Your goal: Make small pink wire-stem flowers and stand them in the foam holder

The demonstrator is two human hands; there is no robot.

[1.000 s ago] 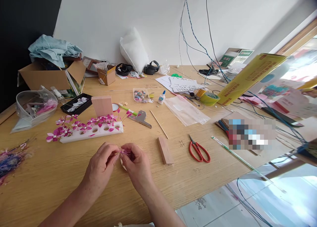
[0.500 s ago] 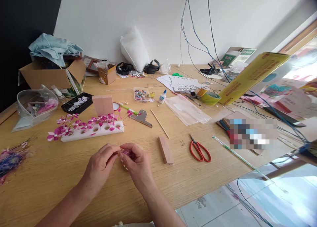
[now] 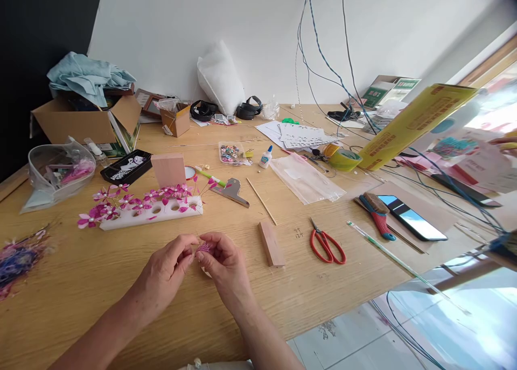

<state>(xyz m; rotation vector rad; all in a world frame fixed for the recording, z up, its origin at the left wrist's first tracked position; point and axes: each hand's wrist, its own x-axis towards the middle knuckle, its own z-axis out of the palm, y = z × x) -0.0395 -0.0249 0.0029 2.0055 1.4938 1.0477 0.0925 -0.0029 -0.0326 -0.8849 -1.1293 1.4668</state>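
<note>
Both my hands are close together over the front of the table. My right hand (image 3: 223, 262) pinches a small pink-purple thread tuft (image 3: 204, 247) between thumb and fingers. Beside its left edge, the thumb and fingertips of my left hand (image 3: 169, 262) are closed together; what lies between them is too small to make out. A pale round edge (image 3: 205, 272) shows partly under my right hand. Just beyond sits a white foam block with holes (image 3: 139, 220), bearing several magenta wire flowers (image 3: 125, 201). To the right lie a wood block (image 3: 270, 244) and red-handled scissors (image 3: 327, 246).
Around the middle are a thin wooden stick (image 3: 261, 200), a metal clip (image 3: 236, 192), a glue bottle (image 3: 265, 158) and a bead box (image 3: 231, 153). A brush (image 3: 378, 215) and a phone (image 3: 416, 219) lie right. Tangled coloured threads (image 3: 18, 265) lie at far left.
My fingers have shifted slightly, and more of the pink-purple tuft shows between them. The things on the table have stayed where they were.
</note>
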